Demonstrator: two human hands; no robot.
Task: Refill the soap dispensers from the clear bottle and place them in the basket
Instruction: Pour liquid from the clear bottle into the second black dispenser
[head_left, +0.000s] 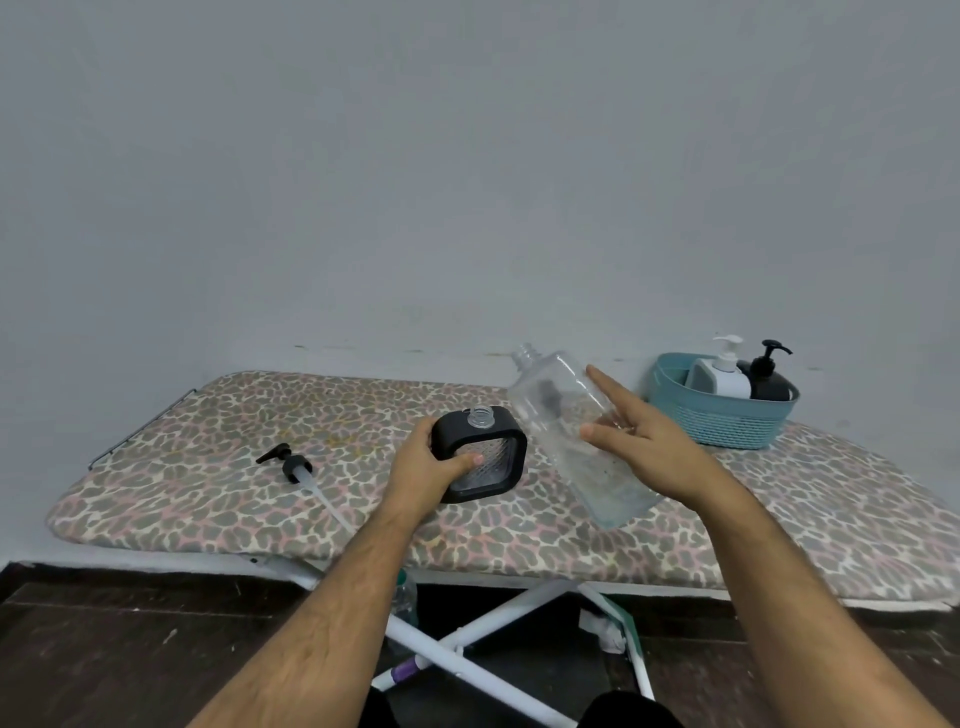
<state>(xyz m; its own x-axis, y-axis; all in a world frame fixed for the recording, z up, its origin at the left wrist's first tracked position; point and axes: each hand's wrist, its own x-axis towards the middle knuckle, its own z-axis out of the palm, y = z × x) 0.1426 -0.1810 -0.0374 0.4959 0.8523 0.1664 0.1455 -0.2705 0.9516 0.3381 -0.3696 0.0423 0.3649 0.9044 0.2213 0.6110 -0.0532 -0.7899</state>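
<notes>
A black square soap dispenser with a clear ribbed window and an open neck stands tilted on the leopard-print board. My left hand grips its left side, thumb on the front. My right hand holds the big clear bottle around its middle, index finger pointing out; the bottle leans with its open neck up and away, a little liquid at its bottom. Its black pump with a long tube lies to the left on the board. A teal basket at the back right holds a white dispenser and a black dispenser.
The board stands on white crossed legs against a pale wall. A small bottle sits on the dark floor beneath the board, partly hidden by my left arm.
</notes>
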